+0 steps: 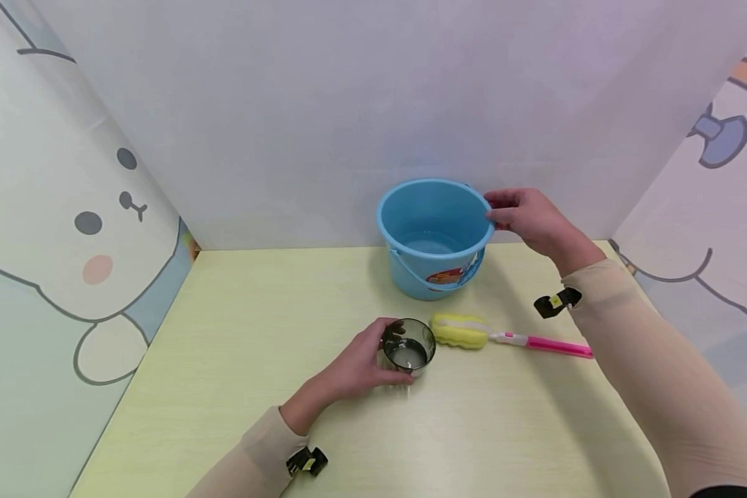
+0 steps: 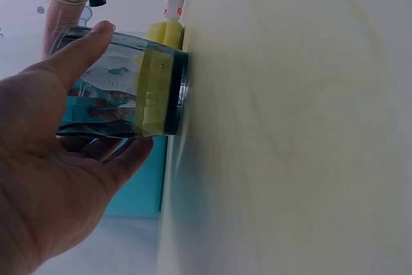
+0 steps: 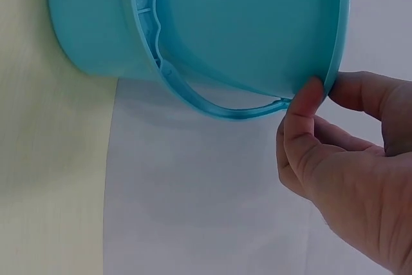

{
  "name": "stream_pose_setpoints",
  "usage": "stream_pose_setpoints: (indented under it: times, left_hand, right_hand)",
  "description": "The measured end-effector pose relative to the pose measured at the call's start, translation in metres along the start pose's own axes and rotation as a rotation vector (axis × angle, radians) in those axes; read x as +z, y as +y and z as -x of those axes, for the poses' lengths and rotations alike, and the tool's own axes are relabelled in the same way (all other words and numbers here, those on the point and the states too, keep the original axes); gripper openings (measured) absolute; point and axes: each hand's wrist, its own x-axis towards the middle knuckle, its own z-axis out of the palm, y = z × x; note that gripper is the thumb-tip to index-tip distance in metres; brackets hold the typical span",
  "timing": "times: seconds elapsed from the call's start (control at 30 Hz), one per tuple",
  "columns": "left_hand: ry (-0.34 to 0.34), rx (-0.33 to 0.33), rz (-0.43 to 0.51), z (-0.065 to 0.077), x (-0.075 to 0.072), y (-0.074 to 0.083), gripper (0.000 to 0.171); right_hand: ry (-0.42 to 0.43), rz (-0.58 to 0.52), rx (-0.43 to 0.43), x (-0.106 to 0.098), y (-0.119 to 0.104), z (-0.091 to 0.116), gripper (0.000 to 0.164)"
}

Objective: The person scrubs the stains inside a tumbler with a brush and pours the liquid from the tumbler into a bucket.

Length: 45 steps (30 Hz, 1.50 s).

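My left hand (image 1: 362,363) grips a smoky tinted drinking glass (image 1: 409,351), thumb on the near side and fingers round the far side. In the left wrist view the glass (image 2: 122,85) has its base right at the tabletop, upright on it. A light blue plastic bucket (image 1: 411,273) stands at the back of the table, with some clear liquid at its bottom. At the bucket's right side my right hand (image 1: 531,218) pinches the rim between thumb and fingers. The right wrist view shows that pinch close by the joint of the bucket's hanging handle (image 3: 225,111).
A brush with a yellow sponge head (image 1: 460,330) and a pink handle (image 1: 560,346) lies right of the glass, in front of the bucket. Behind the pale yellow table (image 1: 255,304) rises a plain wall (image 1: 286,124); cartoon-printed panels (image 1: 68,173) flank both sides.
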Motion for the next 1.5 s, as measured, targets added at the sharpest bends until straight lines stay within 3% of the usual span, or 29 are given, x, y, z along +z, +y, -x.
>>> stream_pose_setpoints:
  times: [0.43, 0.77, 1.07, 1.5]
  left_hand:
    - [0.005, -0.007, -0.002, 0.0, 0.0, 0.001, 0.092]
    - [0.01, -0.022, -0.01, -0.001, 0.0, 0.0, 0.09]
    - [0.027, -0.01, -0.005, 0.0, -0.001, -0.001, 0.09]
    - [0.079, 0.002, -0.004, 0.002, -0.015, 0.007, 0.09]
  right_hand:
    - [-0.043, -0.037, 0.003, -0.002, 0.0, 0.003, 0.06]
    - [-0.091, -0.185, -0.012, -0.005, 0.007, 0.004, 0.059]
    - [-0.089, -0.245, -0.027, -0.003, 0.011, 0.001, 0.058]
    - [-0.09, -0.274, -0.024, -0.003, 0.011, 0.001, 0.057]
